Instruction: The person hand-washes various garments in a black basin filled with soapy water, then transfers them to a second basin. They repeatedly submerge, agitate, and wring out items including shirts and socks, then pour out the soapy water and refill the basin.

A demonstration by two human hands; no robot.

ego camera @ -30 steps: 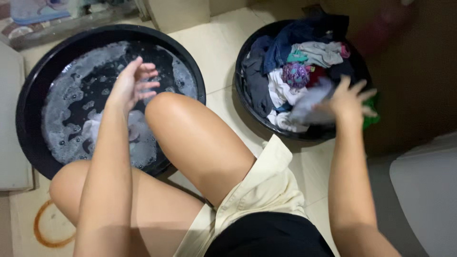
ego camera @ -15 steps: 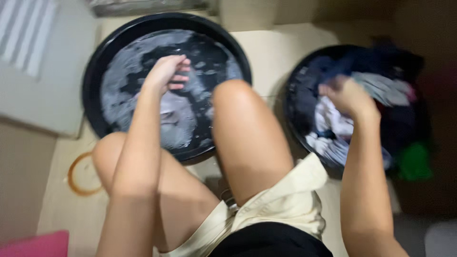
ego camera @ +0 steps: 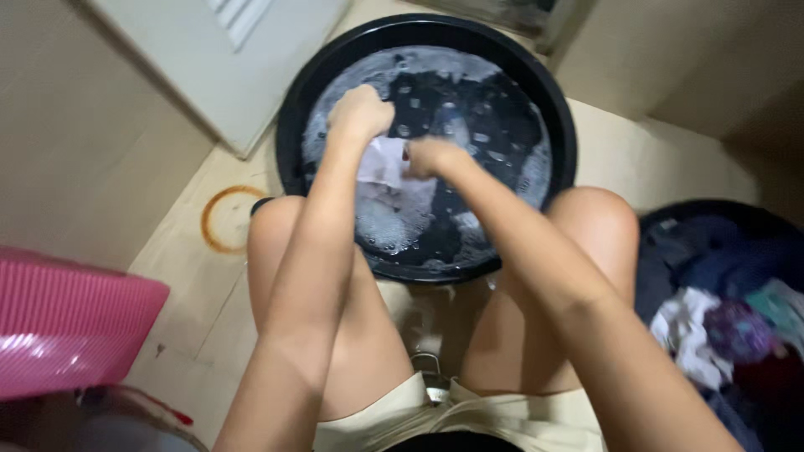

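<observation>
Both hands are closed on one pale cloth (ego camera: 381, 163) over the soapy water: the left hand (ego camera: 360, 113) is a tight fist gripping the cloth's far upper corner, and the right hand (ego camera: 429, 156), just beside it and a little nearer the body, is curled shut on the cloth's other edge, so the fabric is bunched between the two fists and its lower part trails down into the suds. The cloth hangs above the middle of the black wash tub (ego camera: 289, 138), inside its rim on every side. To rub it well, I judge the fists should stay close together with the fabric taut between them, working low over the foam so that drips fall back in — lifted higher, water would run down the forearms toward the knees. Room is tight near the body: the two bare knees press up on either side of the tub's near rim, so the elbows have little play inward. Ahead of the hands the tub is open foam and dark water. To the right of the right arm sits the second black tub of mixed laundry (ego camera: 720, 322), close to the right knee — a short sideways reach. Left of the left arm there is bare floor, then a pink basket (ego camera: 71, 326) well apart.
</observation>
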